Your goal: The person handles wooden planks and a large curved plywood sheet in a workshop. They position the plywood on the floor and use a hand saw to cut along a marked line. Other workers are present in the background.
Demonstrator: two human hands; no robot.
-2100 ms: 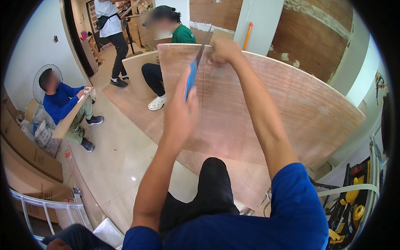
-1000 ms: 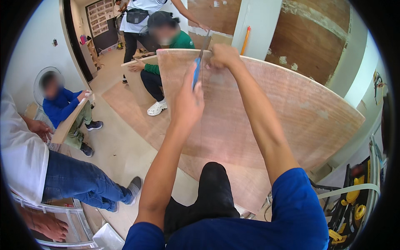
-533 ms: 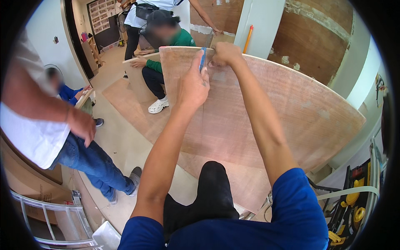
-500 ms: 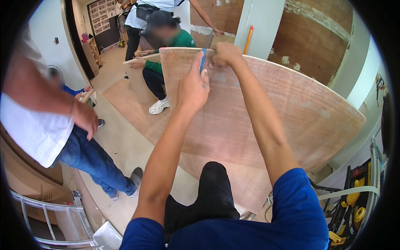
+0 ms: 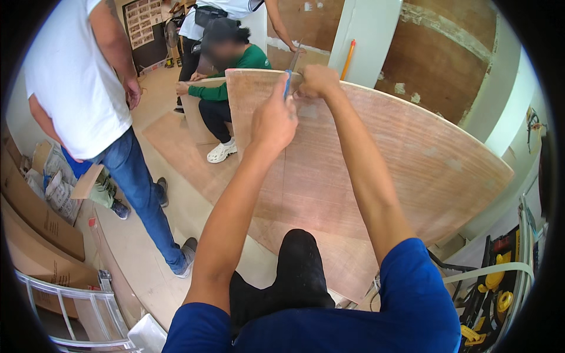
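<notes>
Grips saw (image 5: 288, 77) in left hand (image 5: 274, 120); curls right hand (image 5: 318, 81) over top edge of board (image 5: 365, 159), just right of saw. Points saw lengthwise away from body, across that edge, above dark line (image 5: 285, 170) down board.

No word or number can be read. Small dark print stands on the cardboard boxes (image 5: 44, 256), faint marks on the pale sack (image 5: 60, 199), and sheets (image 5: 143, 23) hang at the back, all too tiny for reading.
</notes>
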